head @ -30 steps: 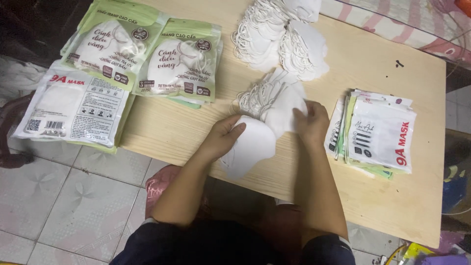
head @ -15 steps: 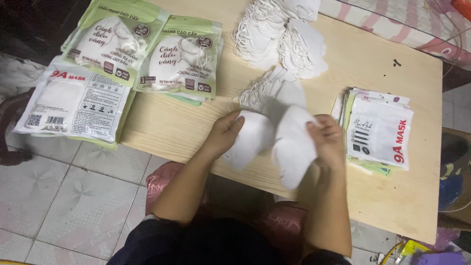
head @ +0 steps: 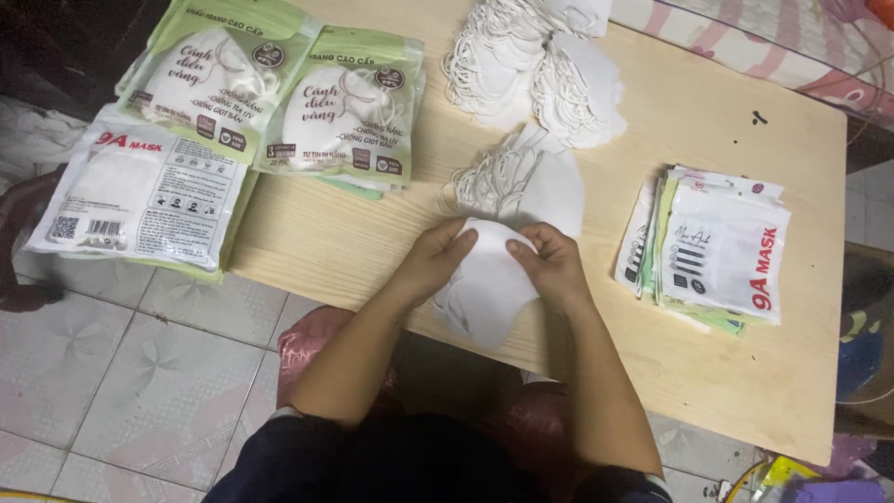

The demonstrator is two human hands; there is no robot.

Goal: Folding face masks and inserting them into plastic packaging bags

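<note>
Nearest the camera, both hands meet over the front edge of the pale wooden desk point(head: 726, 373), gripping a small stack of white, folded fabric face masks point(head: 484, 289). The left hand point(head: 438, 261) has its fingers clamped on the stack's upper left edge; the right hand point(head: 551, 265) has its fingers pinched shut on the upper right edge. The stack hangs partly past the desk's front edge.

Just behind the hands lies a loose heap of white masks with ear loops point(head: 512, 177). To the right sits a pile of flat white printed packets point(head: 717, 247). At the left, a white sealed mask packet point(head: 140, 200) overhangs the desk edge, with two green-and-white mask packets point(head: 279, 98) beyond it. Farthest back, a larger mound of white masks point(head: 531, 65) rests near the desk's rear edge.
</note>
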